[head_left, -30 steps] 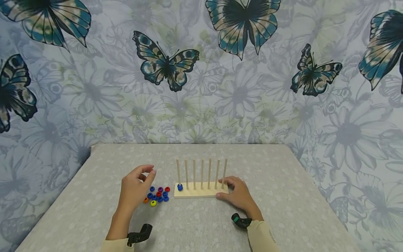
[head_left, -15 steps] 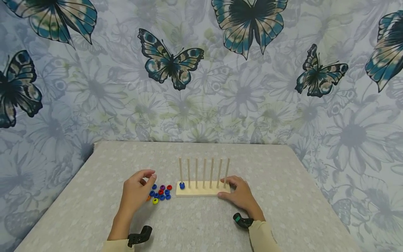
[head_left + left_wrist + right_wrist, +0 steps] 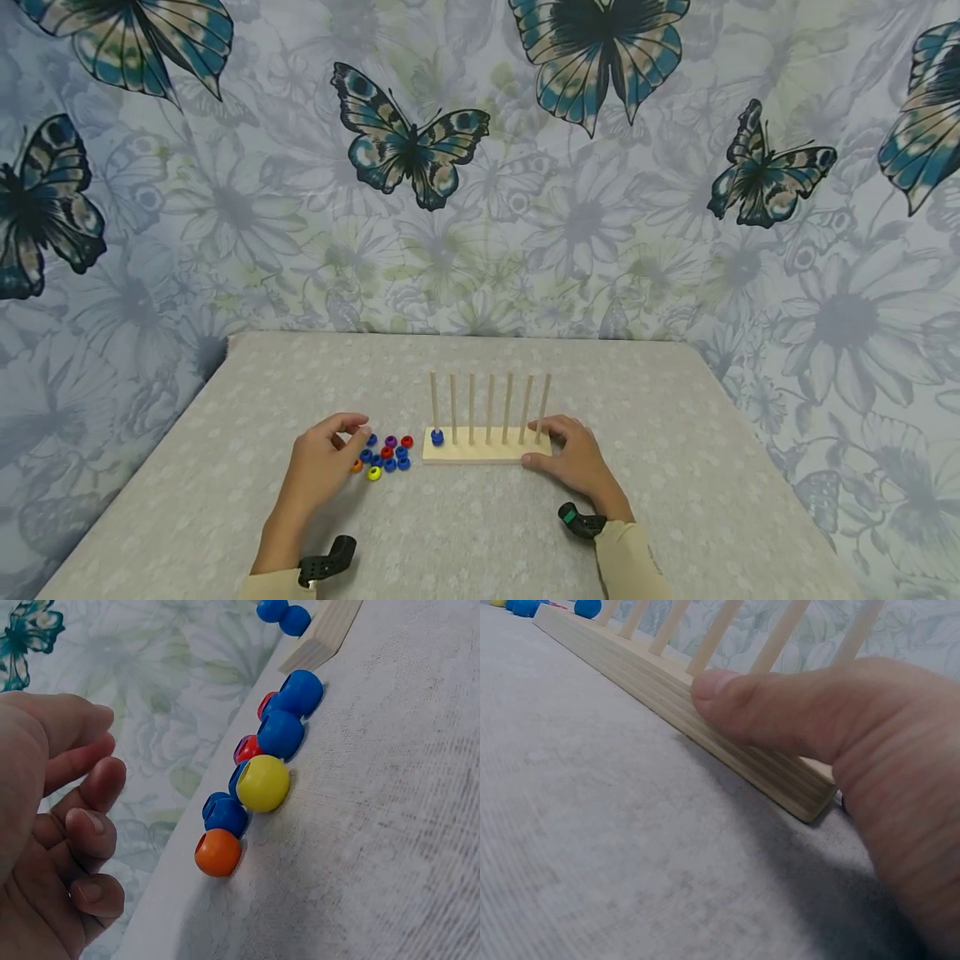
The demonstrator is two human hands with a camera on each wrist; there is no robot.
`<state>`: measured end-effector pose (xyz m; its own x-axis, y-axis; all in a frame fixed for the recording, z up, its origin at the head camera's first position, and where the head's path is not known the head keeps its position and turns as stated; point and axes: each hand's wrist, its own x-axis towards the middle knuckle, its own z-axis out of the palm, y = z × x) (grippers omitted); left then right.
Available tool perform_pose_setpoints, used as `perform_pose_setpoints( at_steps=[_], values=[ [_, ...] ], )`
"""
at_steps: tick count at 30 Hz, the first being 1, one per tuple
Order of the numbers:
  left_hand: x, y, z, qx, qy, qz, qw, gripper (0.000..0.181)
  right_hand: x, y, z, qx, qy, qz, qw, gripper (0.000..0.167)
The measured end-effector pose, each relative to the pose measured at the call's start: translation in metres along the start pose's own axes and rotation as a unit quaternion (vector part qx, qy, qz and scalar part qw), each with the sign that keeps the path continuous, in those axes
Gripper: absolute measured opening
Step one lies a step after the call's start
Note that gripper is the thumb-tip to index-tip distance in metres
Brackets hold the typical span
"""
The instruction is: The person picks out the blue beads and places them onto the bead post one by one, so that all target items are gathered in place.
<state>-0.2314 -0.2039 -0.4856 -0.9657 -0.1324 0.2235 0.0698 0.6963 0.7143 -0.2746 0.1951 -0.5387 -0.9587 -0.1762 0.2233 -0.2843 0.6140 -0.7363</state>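
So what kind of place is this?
Maybe a play corner or a little filming spot indoors; I can't be sure. There's a cloth-covered table, a butterfly backdrop behind it, and a wooden peg board on top.

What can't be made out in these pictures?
Head: part of the orange bead, behind the left hand.
Left wrist: most of the board, cut off by the top edge.
Right wrist: tops of the pegs, cut off by the top edge; nearest pegs' bases, behind the right hand.
Right wrist: far beads, too small and blurred to count.
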Motion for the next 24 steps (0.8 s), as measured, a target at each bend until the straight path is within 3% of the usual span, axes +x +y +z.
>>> perform_pose_setpoints(
  at_steps=[7, 14, 24],
  values=[
    [0.001, -0.003, -0.003, 0.007, -0.032, -0.019, 0.9993, 0.026, 0.002, -0.001, -0.001, 0.010, -0.003, 0.004, 0.9999, 0.046],
    [0.002, -0.009, -0.003, 0.008, -0.084, -0.048, 0.9953, 0.027, 0.002, -0.001, 0.000, 0.010, -0.001, 0.004, 0.9999, 0.042],
    [0.003, -0.016, 0.001, 0.031, -0.097, -0.042, 0.9939, 0.026, 0.002, -0.004, -0.001, -0.001, 0.002, 0.006, 1.0000, 0.048]
  ],
)
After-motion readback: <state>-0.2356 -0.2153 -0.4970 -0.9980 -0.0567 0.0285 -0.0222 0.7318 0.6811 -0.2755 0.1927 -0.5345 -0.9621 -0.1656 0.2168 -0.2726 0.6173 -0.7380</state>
